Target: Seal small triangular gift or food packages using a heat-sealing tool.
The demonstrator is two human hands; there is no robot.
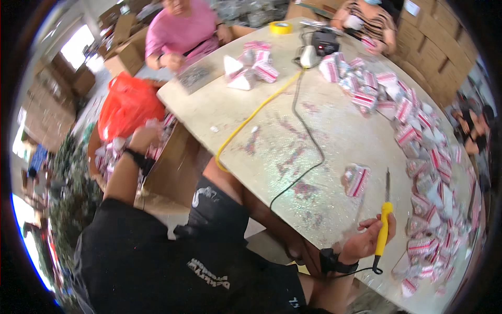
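My right hand (362, 244) holds a soldering iron (385, 225) by its yellow handle, the thin metal tip pointing up and away from me. A dark cord runs from the handle's lower end past my wrist. Just beyond, a small clear packet with a pink-striped card (356, 180) lies alone on the table. At the left, my left hand (146, 137) reaches into an open cardboard box (170, 170) of similar pink-and-white packets. Motion blurs that hand, so whether its fingers grip anything is unclear. A red plastic bag (128, 107) bulges over the box's far side.
Many striped packets (405, 110) line the right side of the pale table (251, 167). A yellow cable (256, 112) and a black cable (320, 146) cross it. Two people sit at the far side, near yellow tape (281, 27) and a black device (325, 42). Cartons (436, 47) stand beyond.
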